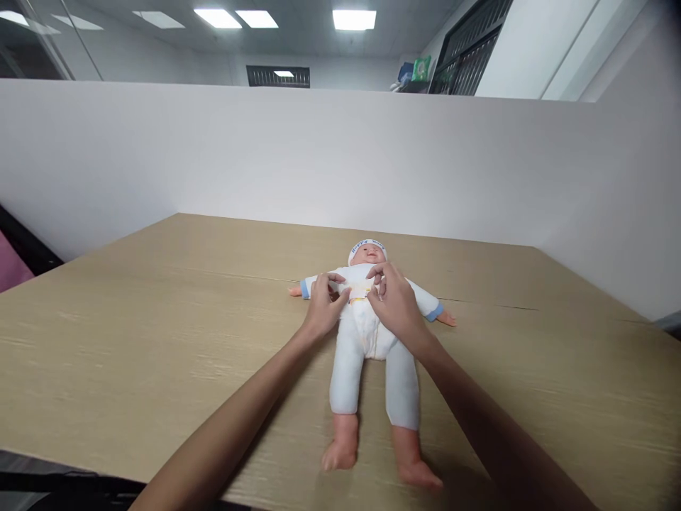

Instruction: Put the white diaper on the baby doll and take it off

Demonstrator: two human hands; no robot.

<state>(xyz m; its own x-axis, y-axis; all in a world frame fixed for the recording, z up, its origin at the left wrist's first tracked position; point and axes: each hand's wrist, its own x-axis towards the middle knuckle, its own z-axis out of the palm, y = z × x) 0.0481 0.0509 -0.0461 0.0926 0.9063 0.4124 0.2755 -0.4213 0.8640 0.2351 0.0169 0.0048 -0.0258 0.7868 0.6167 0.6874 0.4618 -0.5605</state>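
Note:
A baby doll (403, 383) lies on its back on the table, head away from me and arms spread. It has a white suit with blue cuffs and a white cap with lettering. Around its hips is a white diaper (371, 330) with yellow-orange marks at the waist. My left hand (324, 305) rests at the left side of the diaper's waist, thumb and fingers apart, thumb against its front. My right hand (396, 301) is at the right side of the waist, its fingers curled and pinched at the diaper's edge. That hand partly hides what lies between its fingertips.
The wooden table (159, 341) extends to both sides, with a seam running across it. A white partition (319, 156) rises behind and along the right. At the far left edge is a pink and black object (13, 259).

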